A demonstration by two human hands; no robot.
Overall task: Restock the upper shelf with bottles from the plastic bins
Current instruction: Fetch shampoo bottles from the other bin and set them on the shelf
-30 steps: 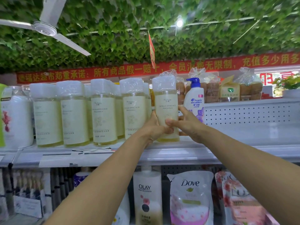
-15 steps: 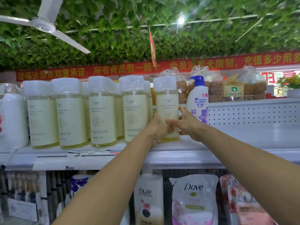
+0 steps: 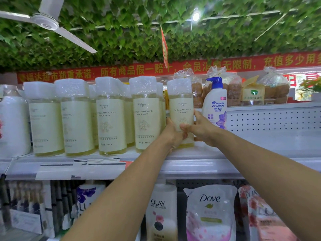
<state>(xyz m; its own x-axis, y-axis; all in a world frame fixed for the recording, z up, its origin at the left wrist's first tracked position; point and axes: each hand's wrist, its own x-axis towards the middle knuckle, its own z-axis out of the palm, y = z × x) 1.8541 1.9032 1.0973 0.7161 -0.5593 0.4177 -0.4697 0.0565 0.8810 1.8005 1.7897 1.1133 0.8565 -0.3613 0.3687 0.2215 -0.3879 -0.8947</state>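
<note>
A pale yellow bottle (image 3: 181,105) with a cream label and a plastic-wrapped cap stands upright on the white upper shelf (image 3: 260,153), at the right end of a row of several matching bottles (image 3: 111,117). My left hand (image 3: 173,134) grips its lower left side. My right hand (image 3: 201,129) holds its right side, thumb across the front of the label. Both hands hide the bottle's lower part. The plastic bins are out of view.
A white Head & Shoulders pump bottle (image 3: 215,108) stands just right of the held bottle. Bagged bread (image 3: 231,87) sits on a ledge behind. The lower shelf holds an Olay bottle (image 3: 161,209) and a Dove pouch (image 3: 210,211). A ceiling fan (image 3: 46,23) hangs at the upper left.
Both hands stay on the bottle, which has hardly moved on the shelf. The view has shifted slightly down and to the left.
</note>
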